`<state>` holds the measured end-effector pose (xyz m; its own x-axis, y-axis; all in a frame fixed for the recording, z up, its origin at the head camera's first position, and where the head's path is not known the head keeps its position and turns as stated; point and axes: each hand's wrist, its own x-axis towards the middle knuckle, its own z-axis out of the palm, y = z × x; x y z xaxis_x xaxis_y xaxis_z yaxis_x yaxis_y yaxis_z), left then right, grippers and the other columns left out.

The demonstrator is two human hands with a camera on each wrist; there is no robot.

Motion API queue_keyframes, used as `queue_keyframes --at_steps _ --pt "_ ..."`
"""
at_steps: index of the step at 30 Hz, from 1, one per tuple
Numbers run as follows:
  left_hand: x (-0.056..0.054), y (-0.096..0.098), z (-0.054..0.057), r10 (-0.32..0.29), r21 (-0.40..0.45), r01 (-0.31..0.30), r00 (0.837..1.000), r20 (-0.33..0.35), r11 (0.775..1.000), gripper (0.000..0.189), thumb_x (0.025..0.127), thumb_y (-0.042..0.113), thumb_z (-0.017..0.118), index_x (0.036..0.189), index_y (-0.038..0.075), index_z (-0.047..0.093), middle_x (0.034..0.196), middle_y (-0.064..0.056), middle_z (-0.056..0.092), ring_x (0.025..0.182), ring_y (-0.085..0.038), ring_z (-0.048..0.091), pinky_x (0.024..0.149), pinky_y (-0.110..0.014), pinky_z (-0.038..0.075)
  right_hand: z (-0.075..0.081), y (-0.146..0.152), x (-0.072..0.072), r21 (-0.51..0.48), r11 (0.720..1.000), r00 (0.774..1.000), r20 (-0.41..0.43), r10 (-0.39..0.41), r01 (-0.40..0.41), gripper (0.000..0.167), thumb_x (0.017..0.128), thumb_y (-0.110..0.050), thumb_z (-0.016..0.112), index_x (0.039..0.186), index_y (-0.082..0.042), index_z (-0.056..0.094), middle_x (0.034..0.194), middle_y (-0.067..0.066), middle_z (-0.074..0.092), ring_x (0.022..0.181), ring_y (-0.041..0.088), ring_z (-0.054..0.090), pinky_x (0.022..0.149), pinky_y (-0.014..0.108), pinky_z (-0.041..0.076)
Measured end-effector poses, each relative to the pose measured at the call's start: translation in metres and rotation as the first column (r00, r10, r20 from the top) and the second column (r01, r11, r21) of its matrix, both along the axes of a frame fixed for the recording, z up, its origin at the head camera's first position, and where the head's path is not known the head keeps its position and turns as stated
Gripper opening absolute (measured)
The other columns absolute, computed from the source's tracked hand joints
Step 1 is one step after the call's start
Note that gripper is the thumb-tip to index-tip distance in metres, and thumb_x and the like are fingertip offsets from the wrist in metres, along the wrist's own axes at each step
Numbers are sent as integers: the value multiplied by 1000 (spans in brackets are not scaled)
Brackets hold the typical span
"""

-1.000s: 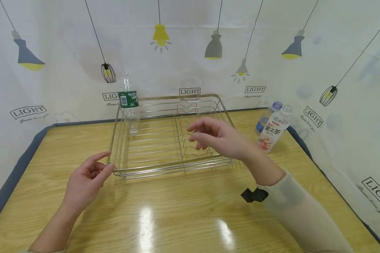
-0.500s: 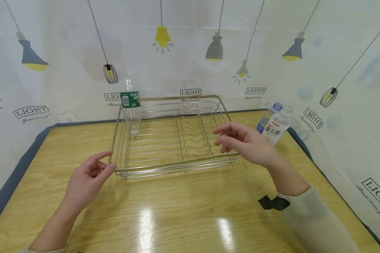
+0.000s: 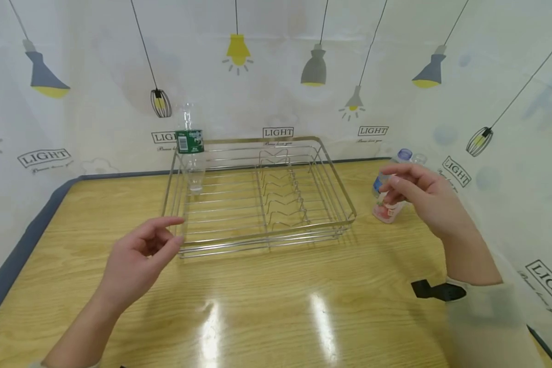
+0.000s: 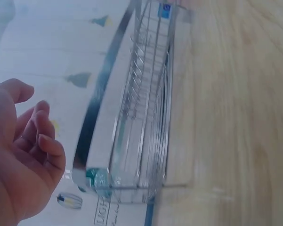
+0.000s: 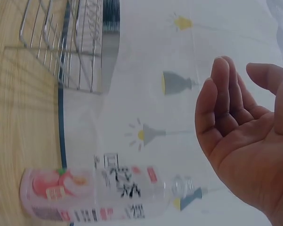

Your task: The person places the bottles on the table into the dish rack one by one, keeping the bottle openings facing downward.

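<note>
My left hand point(image 3: 140, 258) hovers at the front left corner of a metal wire dish rack point(image 3: 267, 235), fingers loosely bent and holding nothing. The left wrist view shows it apart from the rack's rim point(image 4: 95, 113). Inside the rack, at its back left, stands a clear plastic bottle with a green label point(image 3: 190, 142). My right hand point(image 3: 434, 202) is in the air in front of two bottles right of the rack, its fingers relaxed. It partly hides a fruit tea bottle point(image 5: 99, 194) with a peach picture and a bottle with a purple-blue cap point(image 3: 404, 153).
A row of bent wire dividers point(image 3: 285, 199) fills the rack's right half. The wooden table point(image 3: 257, 301) meets a light cloth backdrop point(image 3: 276, 76) printed with lamps at the back and sides. A black strap point(image 3: 439, 290) is on the right wrist.
My right hand has moved right, from over the rack to in front of the bottles. My left hand has shifted slightly right at the rack's corner. The rack and bottles stay in place.
</note>
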<state>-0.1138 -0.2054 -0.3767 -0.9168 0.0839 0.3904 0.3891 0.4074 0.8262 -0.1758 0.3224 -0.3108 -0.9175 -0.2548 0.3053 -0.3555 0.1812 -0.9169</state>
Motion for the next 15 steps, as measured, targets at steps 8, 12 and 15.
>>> queue_keyframes --at_steps 8,12,15 --pt "9 26 16 -193 106 195 981 -36 975 35 99 -9 73 131 5 76 82 6 63 62 -13 55 54 -31 45 -9 36 5 -103 987 992 41 -116 120 24 113 -8 61 133 -2 72 103 1 78 84 15 71 79 21 62" --pt "13 36 18 -269 148 271 963 -32 951 35 100 -10 71 131 4 75 85 5 64 63 -13 56 55 -31 48 -17 52 3 -92 973 972 118 -202 214 21 112 -14 64 128 -3 71 99 0 75 81 14 67 74 21 61" --pt "14 42 17 -313 139 312 949 -15 940 33 101 -8 71 131 6 75 85 4 64 63 -14 57 55 -30 50 -23 62 2 -28 951 936 188 -299 309 20 112 -22 66 124 -6 66 95 -4 71 79 14 62 71 20 58"
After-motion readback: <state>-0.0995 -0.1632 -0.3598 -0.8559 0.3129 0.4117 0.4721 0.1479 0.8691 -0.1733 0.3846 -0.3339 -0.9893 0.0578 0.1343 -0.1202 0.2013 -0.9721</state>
